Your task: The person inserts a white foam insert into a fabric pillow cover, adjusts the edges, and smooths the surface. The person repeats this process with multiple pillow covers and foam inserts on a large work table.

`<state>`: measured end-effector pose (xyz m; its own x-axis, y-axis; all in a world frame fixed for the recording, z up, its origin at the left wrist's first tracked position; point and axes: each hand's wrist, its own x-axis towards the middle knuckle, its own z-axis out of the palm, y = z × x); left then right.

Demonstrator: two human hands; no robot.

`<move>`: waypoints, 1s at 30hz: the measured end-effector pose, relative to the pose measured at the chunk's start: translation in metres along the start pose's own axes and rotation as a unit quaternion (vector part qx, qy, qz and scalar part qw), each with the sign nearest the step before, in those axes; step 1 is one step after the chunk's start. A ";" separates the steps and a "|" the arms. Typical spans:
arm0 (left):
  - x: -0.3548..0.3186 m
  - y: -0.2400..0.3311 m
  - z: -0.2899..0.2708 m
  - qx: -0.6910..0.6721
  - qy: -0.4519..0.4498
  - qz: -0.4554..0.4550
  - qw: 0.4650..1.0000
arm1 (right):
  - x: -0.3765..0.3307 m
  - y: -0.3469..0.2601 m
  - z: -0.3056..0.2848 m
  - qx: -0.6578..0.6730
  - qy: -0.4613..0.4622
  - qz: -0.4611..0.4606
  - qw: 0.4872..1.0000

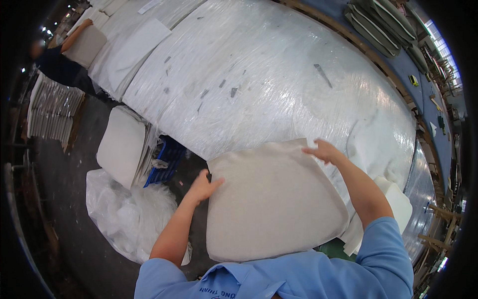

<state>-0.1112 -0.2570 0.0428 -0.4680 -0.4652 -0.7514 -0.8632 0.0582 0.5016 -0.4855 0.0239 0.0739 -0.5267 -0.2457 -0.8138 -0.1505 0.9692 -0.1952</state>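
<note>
A beige, fabric-covered seat cushion (274,204) with rounded near corners lies flat in front of me, its near edge against my shirt. My left hand (203,187) is at the cushion's left edge, thumb and fingers apart, the thumb over the fabric. At the far right corner is my right hand (324,151), its fingers stretched toward the cushion and slightly blurred. Neither hand is closed round anything. Beneath the cushion's far part spreads a broad work surface covered in clear plastic film (259,74).
Left of me are a stack of pale cushions (122,147), a blue plastic crate (167,162) and bunched clear plastic (129,214). A co-worker (59,65) handles another cushion (87,46) at the far left. White pieces (393,202) lie right; grey-green cushions (381,25) lie on a blue table (398,74).
</note>
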 end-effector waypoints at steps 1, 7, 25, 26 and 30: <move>-0.007 -0.010 0.008 -0.029 -0.013 -0.004 0.999 | -0.004 0.009 0.014 -0.001 -0.025 -0.006 1.000; 0.015 -0.014 0.036 -0.141 -0.071 -0.111 0.981 | -0.008 -0.005 0.044 0.060 -0.112 0.021 0.992; 0.098 -0.031 0.048 -0.095 0.015 -0.173 0.980 | 0.060 -0.003 0.064 -0.072 0.002 0.063 0.995; 0.093 -0.032 0.048 -0.104 0.021 -0.166 0.980 | 0.059 -0.002 0.069 -0.066 0.003 0.061 0.996; 0.082 -0.030 0.045 -0.137 0.076 -0.158 0.975 | 0.051 0.007 0.065 -0.005 0.021 0.055 0.998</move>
<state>-0.1322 -0.2575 -0.0536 -0.1349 -0.5486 -0.8251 -0.8673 -0.3373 0.3661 -0.4589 0.0189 -0.0049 -0.5747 -0.1387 -0.8065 -0.0973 0.9901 -0.1010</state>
